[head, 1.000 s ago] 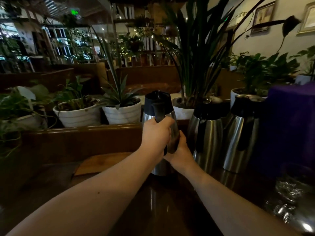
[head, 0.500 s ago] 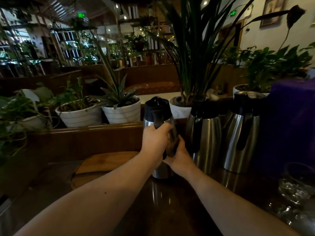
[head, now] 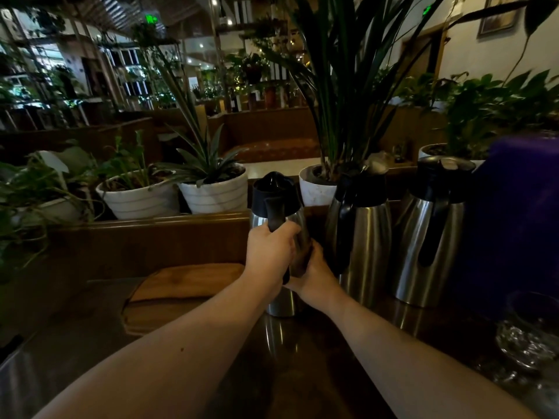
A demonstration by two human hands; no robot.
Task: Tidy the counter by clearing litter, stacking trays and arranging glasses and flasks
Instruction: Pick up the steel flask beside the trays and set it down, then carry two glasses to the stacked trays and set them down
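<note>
Your left hand (head: pixel 267 255) clenched on black handle of flask (head: pixel 276 213), centre counter (head: pixel 302 373); your right hand (head: pixel 314 275) cups its body. Two flasks (head: pixel 361 237) stand right. No readable labels.

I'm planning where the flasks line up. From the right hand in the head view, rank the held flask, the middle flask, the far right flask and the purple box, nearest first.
1. Held flask, in the right hand itself.
2. Middle flask, just to its right.
3. Far right flask, further right.
4. Purple box, at the right edge.
</note>
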